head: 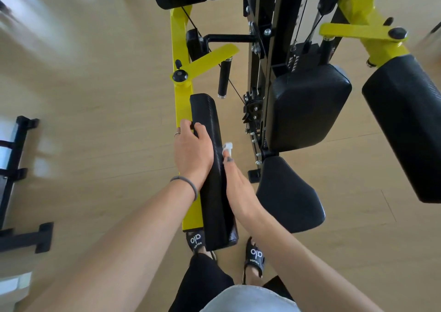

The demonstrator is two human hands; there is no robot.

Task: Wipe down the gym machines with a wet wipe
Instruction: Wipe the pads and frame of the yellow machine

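Note:
A long black arm pad (207, 113) on a yellow arm (181, 96) of the gym machine runs up the middle of the view. My left hand (191, 151) grips the pad's left edge, fingers wrapped over it. On the pad's right side, my right hand (238, 187) presses flat against it, holding a white wet wipe (227, 146) whose corner sticks out past my fingertips. Most of the wipe is hidden under my hand.
The machine's black seat (288, 197), back pad (307, 106) and right arm pad (405, 125) stand to the right, with cables and black frame (262, 56) behind. A black rack (14, 180) sits at the left edge. My sandalled feet (254, 256) stand on the wooden floor below the pad.

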